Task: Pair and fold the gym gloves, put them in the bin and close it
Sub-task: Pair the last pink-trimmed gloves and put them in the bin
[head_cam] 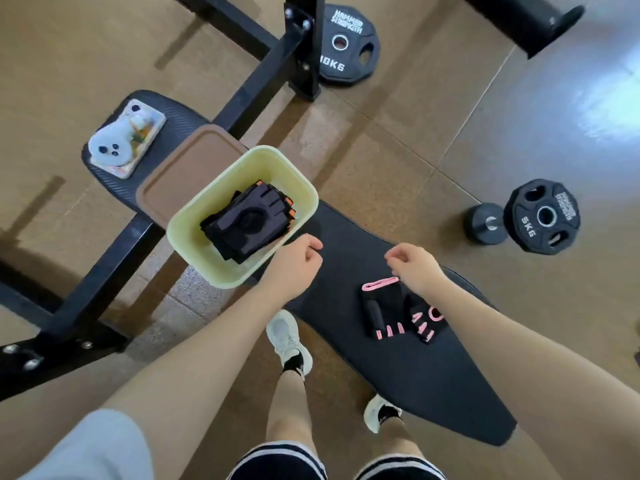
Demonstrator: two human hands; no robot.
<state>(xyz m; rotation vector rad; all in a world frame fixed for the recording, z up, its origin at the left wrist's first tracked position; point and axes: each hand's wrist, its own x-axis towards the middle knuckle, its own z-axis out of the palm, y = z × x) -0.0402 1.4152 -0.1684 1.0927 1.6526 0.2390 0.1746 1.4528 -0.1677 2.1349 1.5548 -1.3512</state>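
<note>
Gloves: black pair with orange finger trim (pixel 247 221) is lying folded and stacked inside the pale green bin (pixel 304 188), filling most of its floor, with some bare floor showing at the near-left corner. Bin is sitting open on the black bench pad (pixel 415 375), its near-left part overhanging the pad's edge above the floor. Brown lid (pixel 180 178) is lying flat just behind and left of the bin, partly tucked under it, resting on the small black seat pad (pixel 173 112).

Second pair, black with pink trim (pixel 398 313), is lying flat and unfolded on the bench pad, two gloves side by side and slightly overlapping, pink cuff strap pointing away from the person.

Left hand (pixel 298 261) is hovering just beside the bin's near-right rim, fingers loosely curled, gripping nothing. Right hand (pixel 415 268) is hovering over the pink cuff strap, fingers curled in, thumb and fingertips close together; cannot tell if it is pinching the strap.

Bench pad is staying bare between the bin and the pink pair, and toward the near end, giving open room.

Phone in a decorated case (pixel 126 143) is lying on the seat pad. Weight plates (pixel 346 46) (pixel 542 216) and a dumbbell (pixel 485 223) are sitting on the tan floor (pixel 450 133), well apart from the bench.
</note>
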